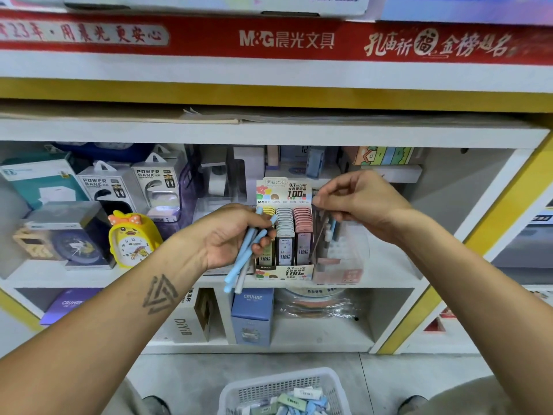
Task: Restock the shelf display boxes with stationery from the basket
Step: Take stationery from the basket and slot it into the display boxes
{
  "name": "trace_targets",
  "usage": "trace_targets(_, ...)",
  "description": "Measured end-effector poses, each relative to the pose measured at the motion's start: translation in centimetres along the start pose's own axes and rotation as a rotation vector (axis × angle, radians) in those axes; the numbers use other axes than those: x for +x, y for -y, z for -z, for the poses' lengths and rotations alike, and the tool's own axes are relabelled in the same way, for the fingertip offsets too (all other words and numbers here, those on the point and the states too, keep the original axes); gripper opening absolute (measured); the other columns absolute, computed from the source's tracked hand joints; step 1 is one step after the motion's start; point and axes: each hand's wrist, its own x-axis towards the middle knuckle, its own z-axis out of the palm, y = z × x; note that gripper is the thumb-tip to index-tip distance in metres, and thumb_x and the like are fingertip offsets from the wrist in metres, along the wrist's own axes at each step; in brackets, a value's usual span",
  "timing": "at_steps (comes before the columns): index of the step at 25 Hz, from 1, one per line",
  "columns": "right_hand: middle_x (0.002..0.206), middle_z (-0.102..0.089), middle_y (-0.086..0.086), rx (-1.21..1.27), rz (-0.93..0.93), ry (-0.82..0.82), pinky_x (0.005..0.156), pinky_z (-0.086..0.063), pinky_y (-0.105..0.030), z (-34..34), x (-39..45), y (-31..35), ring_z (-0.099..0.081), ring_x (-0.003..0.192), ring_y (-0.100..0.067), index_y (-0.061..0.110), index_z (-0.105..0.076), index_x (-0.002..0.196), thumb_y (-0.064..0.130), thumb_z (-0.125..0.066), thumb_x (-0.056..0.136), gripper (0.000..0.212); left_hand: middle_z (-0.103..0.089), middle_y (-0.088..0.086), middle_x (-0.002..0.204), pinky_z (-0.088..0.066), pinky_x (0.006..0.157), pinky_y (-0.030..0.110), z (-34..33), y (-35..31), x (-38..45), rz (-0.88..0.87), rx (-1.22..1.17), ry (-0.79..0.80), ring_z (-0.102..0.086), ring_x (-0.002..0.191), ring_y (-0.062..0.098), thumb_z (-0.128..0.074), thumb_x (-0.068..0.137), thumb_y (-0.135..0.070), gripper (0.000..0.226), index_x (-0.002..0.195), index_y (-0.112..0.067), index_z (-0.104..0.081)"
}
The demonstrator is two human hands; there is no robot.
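The left hand [236,235] grips a bunch of pens [239,265] while the right hand [356,202] pinches one pen [318,235] over the clear box [344,259] at the shelf's [389,274] front edge; loose ones could slip and fall.

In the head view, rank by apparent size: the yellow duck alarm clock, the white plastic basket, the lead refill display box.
1. White mesh plastic basket, though cropped and nearest the camera.
2. Printed cardboard lead refill display box.
3. Yellow duck-shaped alarm clock, clearly smaller than the box.

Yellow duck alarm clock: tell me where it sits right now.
In the head view the yellow duck alarm clock stands left of centre on the middle shelf, just left of the left hand, below the power bank packages.
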Motion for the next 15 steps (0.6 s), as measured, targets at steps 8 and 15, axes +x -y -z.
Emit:
trace_targets(8,0.082,-0.073,0.009,-0.781,0.152,0.032,0.068,-0.049,-0.025,-2.3,0.2,-0.6,-0.064,0.071,-0.006,0.021,-0.075,0.098,0.021,-0.064,0.097,0.010,-0.072,0.021,0.090,-0.058,0.060,0.032,-0.9,0.4,0.2,-0.168,-0.123,0.061,-0.072,0.076,0.028,-0.053,0.092,0.009,0.016,0.102,0.003,-0.065)
trace_targets(15,0.077,-0.065,0.020,-0.560,0.165,-0.050,0.062,-0.045,-0.019,-2.6,0.4,-0.5,-0.056,0.065,0.005,0.022,-0.076,0.102,0.032,-0.064,0.097,0.016,-0.070,0.028,0.107,-0.060,0.072,0.039,-1.5,0.6,0.3,-0.170,-0.153,0.138,-0.071,0.100,0.040,-0.059,0.087,0.007,0.021,0.106,0.006,-0.068)
